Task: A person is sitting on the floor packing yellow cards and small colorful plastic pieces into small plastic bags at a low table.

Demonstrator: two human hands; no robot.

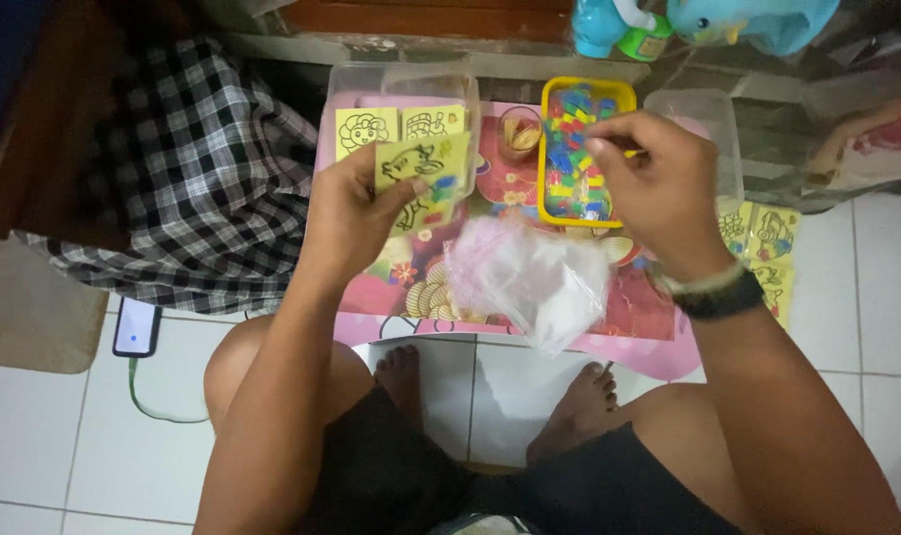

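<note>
My left hand (356,213) holds up a small yellow picture card (421,170) with a black outline drawing, partly filled with blue and red. My right hand (658,183), with a black band at the wrist, hovers over a yellow tray (546,149) packed with several small coloured tubes; its fingertips are pinched together above the tray, and whether they hold anything is hidden. Both hands are above a low pink table (658,342) with a colourful cartoon top. A crumpled clear plastic bag (534,272) lies on the table between my arms.
A clear plastic box (356,84) at the back holds more yellow picture cards (366,129). Another clear container (708,124) stands right of the tray. More yellow cards (772,238) lie at the right. A checked cloth (193,178), a phone (136,325) on a cable, and blue toys (747,20) surround the table.
</note>
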